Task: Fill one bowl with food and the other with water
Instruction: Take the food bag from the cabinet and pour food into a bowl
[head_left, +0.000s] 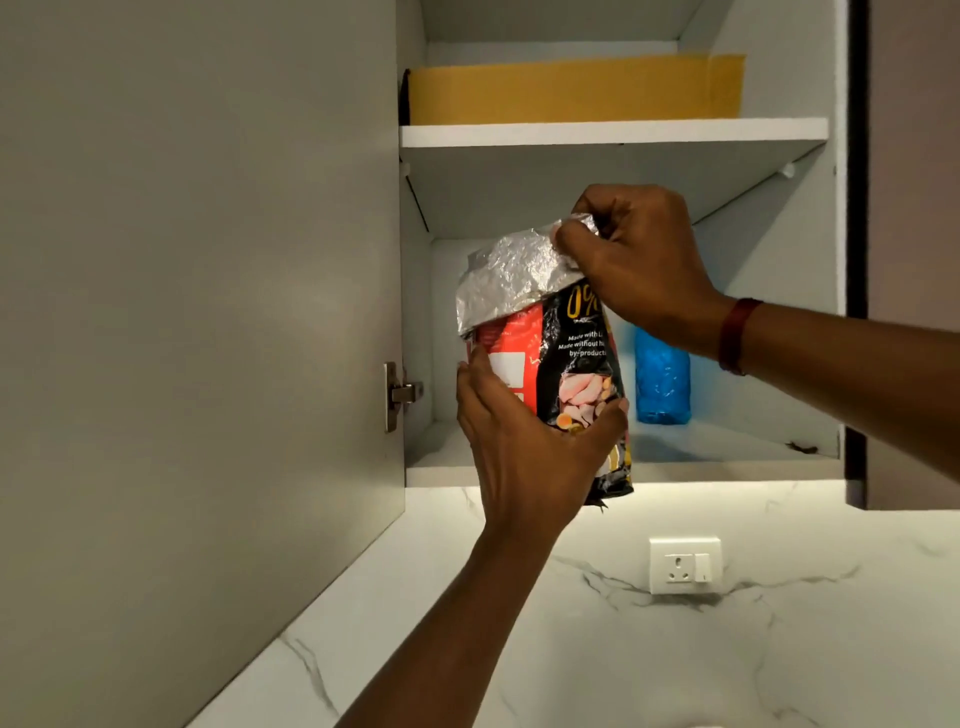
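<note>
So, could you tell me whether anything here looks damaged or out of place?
The black-and-red food bag has its silver top folded over and crumpled, and a small dark speck lies on the white cabinet's lower shelf.

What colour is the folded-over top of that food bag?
Silver, crinkled foil; the folded top of the food bag shows best in the head view.

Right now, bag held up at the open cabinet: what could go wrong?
1. The right hand pinches only the folded foil top of the food bag; if it unfolds, food may spill.
2. The left hand grips the bag low, so it could tip.
3. The blue wrapped item on the shelf behind might get knocked.
</note>
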